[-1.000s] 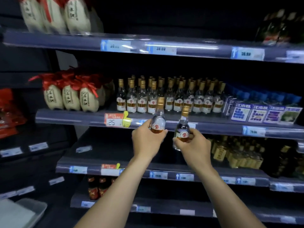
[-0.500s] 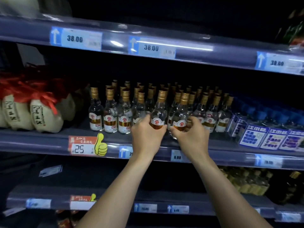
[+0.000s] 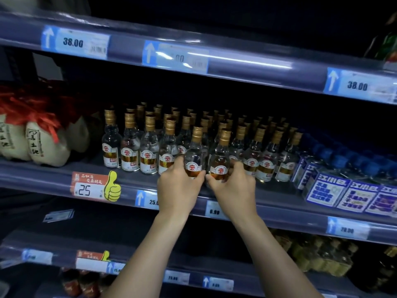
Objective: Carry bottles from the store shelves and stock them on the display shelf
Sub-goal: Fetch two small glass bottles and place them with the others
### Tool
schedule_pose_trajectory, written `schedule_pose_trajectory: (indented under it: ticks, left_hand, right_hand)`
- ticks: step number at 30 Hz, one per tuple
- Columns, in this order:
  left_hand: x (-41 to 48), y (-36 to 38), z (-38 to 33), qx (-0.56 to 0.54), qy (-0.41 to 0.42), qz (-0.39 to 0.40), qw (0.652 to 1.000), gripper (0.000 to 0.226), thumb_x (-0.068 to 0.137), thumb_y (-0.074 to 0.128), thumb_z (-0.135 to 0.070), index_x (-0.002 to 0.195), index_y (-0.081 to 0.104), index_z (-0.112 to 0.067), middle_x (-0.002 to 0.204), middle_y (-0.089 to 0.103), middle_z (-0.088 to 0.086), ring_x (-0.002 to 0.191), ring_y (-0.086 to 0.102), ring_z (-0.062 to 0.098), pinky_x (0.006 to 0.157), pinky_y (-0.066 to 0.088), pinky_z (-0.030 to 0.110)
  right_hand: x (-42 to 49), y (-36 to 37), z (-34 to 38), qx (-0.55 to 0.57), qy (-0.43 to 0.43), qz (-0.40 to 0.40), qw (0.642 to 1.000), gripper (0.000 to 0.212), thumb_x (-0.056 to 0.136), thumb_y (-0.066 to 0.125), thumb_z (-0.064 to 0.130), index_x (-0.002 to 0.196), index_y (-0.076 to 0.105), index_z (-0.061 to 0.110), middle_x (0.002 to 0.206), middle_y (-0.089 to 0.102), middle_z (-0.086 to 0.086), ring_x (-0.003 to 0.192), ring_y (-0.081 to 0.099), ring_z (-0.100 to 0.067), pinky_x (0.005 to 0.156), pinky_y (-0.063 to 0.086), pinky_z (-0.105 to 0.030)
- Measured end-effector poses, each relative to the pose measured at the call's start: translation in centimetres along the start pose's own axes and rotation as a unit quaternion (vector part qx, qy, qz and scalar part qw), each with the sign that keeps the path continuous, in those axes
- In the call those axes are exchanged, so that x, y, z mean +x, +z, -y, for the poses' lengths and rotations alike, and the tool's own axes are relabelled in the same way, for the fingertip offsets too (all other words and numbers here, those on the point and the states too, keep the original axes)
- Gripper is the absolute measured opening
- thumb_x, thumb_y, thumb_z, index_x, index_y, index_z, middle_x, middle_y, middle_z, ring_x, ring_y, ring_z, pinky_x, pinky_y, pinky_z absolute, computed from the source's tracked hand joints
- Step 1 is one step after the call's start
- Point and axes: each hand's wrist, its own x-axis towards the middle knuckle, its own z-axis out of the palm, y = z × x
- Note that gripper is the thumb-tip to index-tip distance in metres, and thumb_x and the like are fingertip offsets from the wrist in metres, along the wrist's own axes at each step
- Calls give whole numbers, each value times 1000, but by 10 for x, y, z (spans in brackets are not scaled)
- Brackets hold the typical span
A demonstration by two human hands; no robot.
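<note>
Observed on the middle display shelf (image 3: 53, 175): a dense block of small clear-glass liquor bottles (image 3: 131, 147) with gold screw caps and red-and-gold labels, standing upright in rows that run back into the dark.

Left hand (image 3: 179, 191): fingers wrapped round the lower body of one bottle (image 3: 193, 154) at the front of the block. Right hand (image 3: 233, 191): fingers closed likewise round a second bottle (image 3: 221, 155) just beside the first. Both bottles are upright and sit at or just above the shelf lip; whether their bases touch the shelf cannot be told, as the hands cover them.

Handling assessment: the bottles appear to be rigid glass, filled, hence fairly heavy for their size and breakable if dropped or knocked. Smooth glass is likely slippery; the paper label band offers better purchase. The present hold, low on the body, looks sound and keeps the neck and cap free. Gripping by the cap is not advised.

Risk: neighbouring bottles stand very close on both sides, so a tilted placement could topple the row.

Adjacent stock: cream ceramic jars with red ribbons (image 3: 43, 143) to the left, blue boxed goods (image 3: 326, 190) to the right. An orange price tag (image 3: 90, 187) reads 25.
</note>
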Motion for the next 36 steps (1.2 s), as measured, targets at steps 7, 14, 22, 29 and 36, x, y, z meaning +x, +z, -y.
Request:
schedule_pose_trajectory:
  ticks: [7, 14, 22, 29, 36]
  left_hand:
    - [-4, -5, 4, 26, 41, -31, 998, 56, 73, 86, -50, 109, 68, -10, 96, 73, 3, 89, 67, 23, 76, 57, 38]
    - [-1, -5, 3, 73, 26, -26, 997, 41, 75, 86, -47, 86, 71, -11, 73, 70, 2, 68, 65, 22, 61, 49, 33]
    - [9, 1, 1, 107, 12, -49, 993, 43, 71, 90, -41, 80, 69, -5, 72, 69, 9, 67, 65, 27, 59, 38, 29]
    - [4, 0, 2, 75, 8, -54, 996, 44, 70, 92, -37, 89, 69, -6, 80, 71, 6, 75, 67, 24, 63, 49, 34]
    - [-42, -49, 18, 103, 16, -139, 985, 39, 79, 88, -26, 110, 72, -8, 102, 72, 4, 91, 69, 20, 80, 56, 33]
  right_hand:
    - [7, -13, -7, 24, 13, 48, 998, 63, 73, 91, 44, 121, 61, 16, 103, 72, 3, 93, 70, -15, 81, 60, -30]
    - [17, -11, 0, 9, -5, 79, 997, 40, 77, 88, 37, 107, 72, 15, 89, 76, 3, 82, 71, -13, 74, 60, -29]
    - [28, 2, 10, -3, -7, 93, 996, 40, 80, 86, 41, 104, 73, 11, 92, 76, -6, 89, 71, -24, 76, 61, -35]
    - [28, 4, 10, -5, 7, 119, 993, 51, 80, 84, 51, 110, 70, 12, 97, 74, -8, 95, 70, -28, 77, 62, -41]
    - [-2, -14, 10, 63, -135, 10, 989, 48, 83, 86, 31, 119, 70, 4, 105, 73, -11, 97, 70, -28, 85, 56, -36]
